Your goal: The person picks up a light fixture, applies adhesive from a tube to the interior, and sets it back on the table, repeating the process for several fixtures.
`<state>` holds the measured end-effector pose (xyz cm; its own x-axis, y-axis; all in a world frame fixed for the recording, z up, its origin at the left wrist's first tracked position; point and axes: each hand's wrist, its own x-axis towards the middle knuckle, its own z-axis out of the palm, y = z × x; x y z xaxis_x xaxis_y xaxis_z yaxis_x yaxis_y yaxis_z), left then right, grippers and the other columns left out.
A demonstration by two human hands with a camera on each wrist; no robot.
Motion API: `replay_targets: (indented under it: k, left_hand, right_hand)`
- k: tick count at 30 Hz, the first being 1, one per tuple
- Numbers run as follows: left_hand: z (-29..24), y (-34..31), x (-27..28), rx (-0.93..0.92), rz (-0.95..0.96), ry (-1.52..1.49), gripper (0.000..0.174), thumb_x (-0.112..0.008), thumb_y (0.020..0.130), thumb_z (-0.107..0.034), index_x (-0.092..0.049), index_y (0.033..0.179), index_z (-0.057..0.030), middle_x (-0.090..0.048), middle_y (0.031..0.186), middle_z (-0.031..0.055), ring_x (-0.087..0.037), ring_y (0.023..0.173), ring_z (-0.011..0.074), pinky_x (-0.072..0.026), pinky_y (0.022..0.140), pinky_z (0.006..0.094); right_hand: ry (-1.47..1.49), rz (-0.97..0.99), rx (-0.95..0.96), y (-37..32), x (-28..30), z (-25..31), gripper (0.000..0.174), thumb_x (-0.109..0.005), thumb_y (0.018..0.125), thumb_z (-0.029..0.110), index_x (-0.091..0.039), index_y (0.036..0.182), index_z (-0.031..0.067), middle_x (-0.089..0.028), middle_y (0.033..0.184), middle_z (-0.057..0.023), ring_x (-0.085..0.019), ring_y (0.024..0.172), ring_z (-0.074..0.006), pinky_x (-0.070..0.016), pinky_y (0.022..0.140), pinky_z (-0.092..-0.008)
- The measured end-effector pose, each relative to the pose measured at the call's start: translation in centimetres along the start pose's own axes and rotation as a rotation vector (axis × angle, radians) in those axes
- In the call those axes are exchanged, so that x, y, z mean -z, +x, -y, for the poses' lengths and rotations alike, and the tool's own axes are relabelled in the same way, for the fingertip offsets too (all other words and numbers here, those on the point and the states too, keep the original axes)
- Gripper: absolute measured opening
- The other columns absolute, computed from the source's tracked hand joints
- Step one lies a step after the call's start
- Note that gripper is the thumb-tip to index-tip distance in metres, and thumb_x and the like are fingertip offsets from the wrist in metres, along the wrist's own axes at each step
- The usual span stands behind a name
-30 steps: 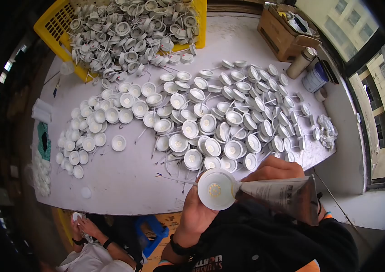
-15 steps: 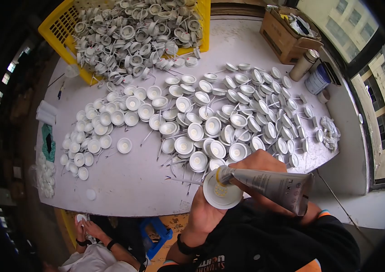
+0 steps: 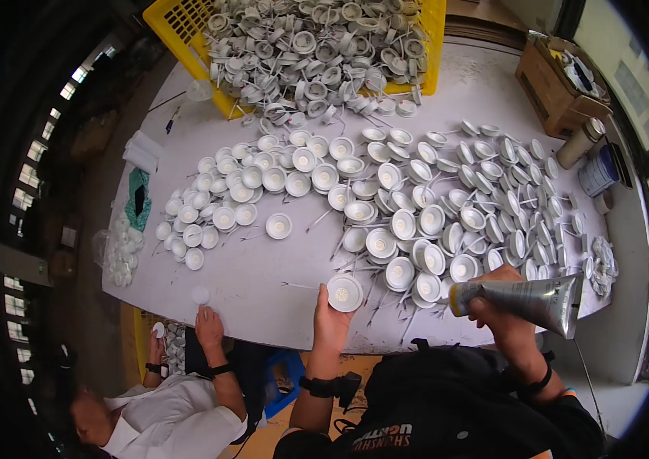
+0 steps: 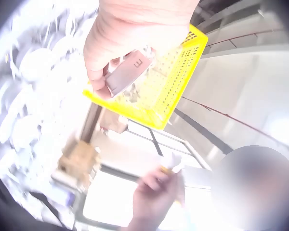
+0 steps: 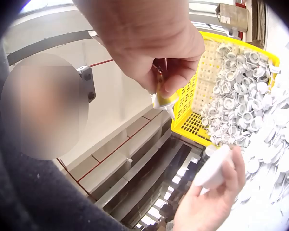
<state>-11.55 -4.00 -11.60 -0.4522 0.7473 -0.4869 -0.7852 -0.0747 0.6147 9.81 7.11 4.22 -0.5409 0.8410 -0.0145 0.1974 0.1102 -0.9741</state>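
My left hand point(image 3: 330, 325) holds a white round LED downlight point(image 3: 345, 294) by its rim, its dished face with yellow LED dots turned up. From the downlight's side a thin wire sticks out leftward. In the left wrist view, the fingers curl around the downlight's side wall point(image 4: 130, 73). My right hand point(image 3: 509, 325) grips a silvery squeeze tube point(image 3: 542, 300) to the right, apart from the downlight. The tube's yellow collar and white nozzle point(image 5: 165, 105) poke out below the fingers in the right wrist view. Many similar downlights point(image 3: 399, 272) lie just beyond both hands.
A yellow crate point(image 3: 435, 53) heaped with white lamp parts stands at the back. The cardboard box point(image 3: 561, 88), metal flask point(image 3: 580, 144) and paint can point(image 3: 598, 174) line the right side. At lower left, another person's hand point(image 3: 209, 327) reaches a white disc point(image 3: 200, 295) on the table edge.
The tube has moved from over the downlight's face away to the right. The head view has swung left, and the other person now reaches up to the table edge.
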Motion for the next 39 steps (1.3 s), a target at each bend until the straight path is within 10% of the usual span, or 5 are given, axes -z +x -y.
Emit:
replay_targets:
  k: [9, 15, 21, 29, 39]
  left_hand:
    - [-2.9, 8.1, 15.6, -0.034, -0.596, 0.396, 0.049, -0.04, 0.081, -0.043, -0.045, 0.104, 0.0008, -0.052, 0.099, 0.0127, -0.051, 0.094, 0.0235, -0.0433, 0.075, 0.0359]
    - [-4.9, 10.4, 14.8, -0.592, -1.21, 1.599, 0.045, -0.046, 0.08, -0.036, -0.045, 0.102, 0.0029, -0.052, 0.088, 0.012, -0.051, 0.082, 0.0221, -0.0404, 0.074, 0.0344]
    - [-8.9, 17.1, 9.9, -0.095, -0.619, 0.326, 0.035, -0.058, 0.072, -0.029, -0.05, 0.088, 0.0003, -0.048, 0.076, 0.0068, -0.049, 0.055, 0.018, -0.0461, 0.05, 0.0282]
    - [-8.2, 22.1, 11.3, -0.012, -0.759, 0.503, 0.032, -0.055, 0.066, -0.024, -0.049, 0.089, -0.0024, -0.048, 0.076, 0.0085, -0.05, 0.064, 0.0171, -0.046, 0.056, 0.0333]
    - [-4.7, 3.2, -3.1, 0.161, 0.215, 0.045, 0.047, -0.04, 0.073, -0.015, -0.032, 0.118, -0.0031, -0.048, 0.104, 0.022, -0.055, 0.074, 0.0206, -0.046, 0.057, 0.0282]
  right_hand:
    - [-0.028, 0.005, -0.037, 1.8, -1.6, -0.5, 0.018, -0.058, 0.068, 0.005, -0.049, 0.083, -0.0007, -0.048, 0.072, -0.0072, -0.051, 0.051, -0.0117, -0.0412, 0.04, -0.0202]
    - [0.064, -0.058, -0.132, 3.2, -2.5, -0.5, 0.022, -0.061, 0.069, 0.011, -0.049, 0.084, 0.0001, -0.048, 0.069, -0.0069, -0.051, 0.051, -0.012, -0.0399, 0.04, -0.0207]
    - [0.176, -0.13, -0.197, 4.4, -2.7, -0.6, 0.022, -0.061, 0.068, 0.009, -0.048, 0.084, 0.0001, -0.049, 0.07, -0.007, -0.051, 0.051, -0.0113, -0.04, 0.04, -0.0199]
    - [0.153, -0.157, -0.208, 4.1, -1.7, -0.6, 0.028, -0.063, 0.069, 0.015, -0.046, 0.085, -0.0003, -0.051, 0.066, -0.0072, -0.05, 0.051, -0.011, -0.0396, 0.04, -0.0195]
    - [0.038, -0.007, -0.011, 1.5, 0.5, -0.2, 0.028, -0.062, 0.071, 0.016, -0.05, 0.089, -0.0008, -0.044, 0.081, -0.0079, -0.051, 0.056, -0.0108, -0.0418, 0.04, -0.0178]
